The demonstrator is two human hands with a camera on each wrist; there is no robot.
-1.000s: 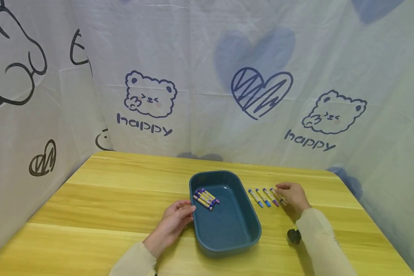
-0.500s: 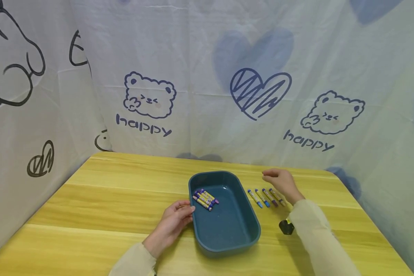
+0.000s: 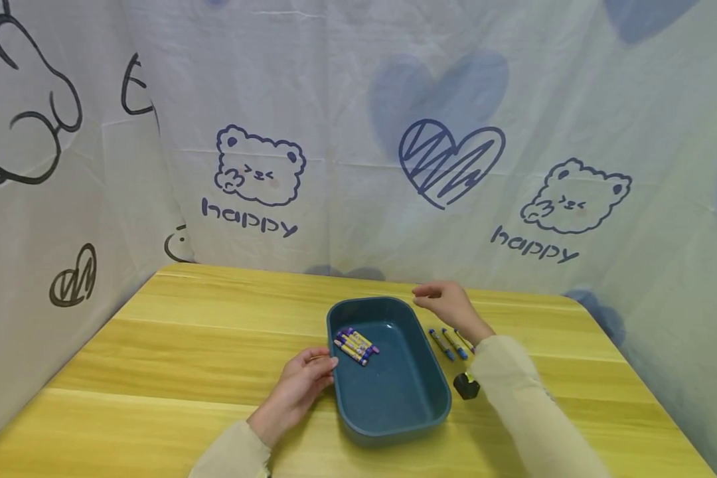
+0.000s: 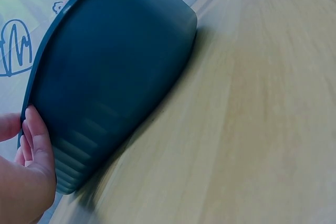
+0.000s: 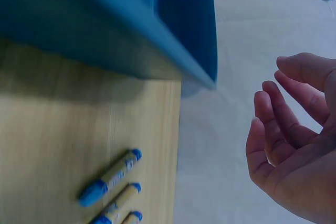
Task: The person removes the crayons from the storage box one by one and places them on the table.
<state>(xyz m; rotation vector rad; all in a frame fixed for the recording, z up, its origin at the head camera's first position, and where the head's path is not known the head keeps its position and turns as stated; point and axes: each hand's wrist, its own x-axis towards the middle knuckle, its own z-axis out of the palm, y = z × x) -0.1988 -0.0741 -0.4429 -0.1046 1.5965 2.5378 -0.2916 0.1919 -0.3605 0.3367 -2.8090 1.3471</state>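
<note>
A dark teal plastic bin (image 3: 388,392) stands on the table. My left hand (image 3: 301,382) grips its left side at the rim, fingers against the outer wall (image 4: 105,51) in the left wrist view. Several yellow-wrapped crayons (image 3: 355,346) lie bunched inside, near the far left. To the right of the bin, a row of crayons (image 3: 441,345) lies on the wood, partly covered by my right arm. My right hand (image 3: 448,307) hovers by the bin's far right corner, fingers loosely bent and nothing between them, as the right wrist view of the hand (image 5: 294,135) shows.
The wood-grain table (image 3: 185,358) reaches back to a white curtain (image 3: 358,226) printed with bears and hearts. A small black object (image 3: 467,385) with a yellow-green bit shows at the right wrist, beside the bin.
My right hand has moved left from the crayon row to the bin's far right corner, and my forearm now covers part of the row. My left hand and the bin stay put.
</note>
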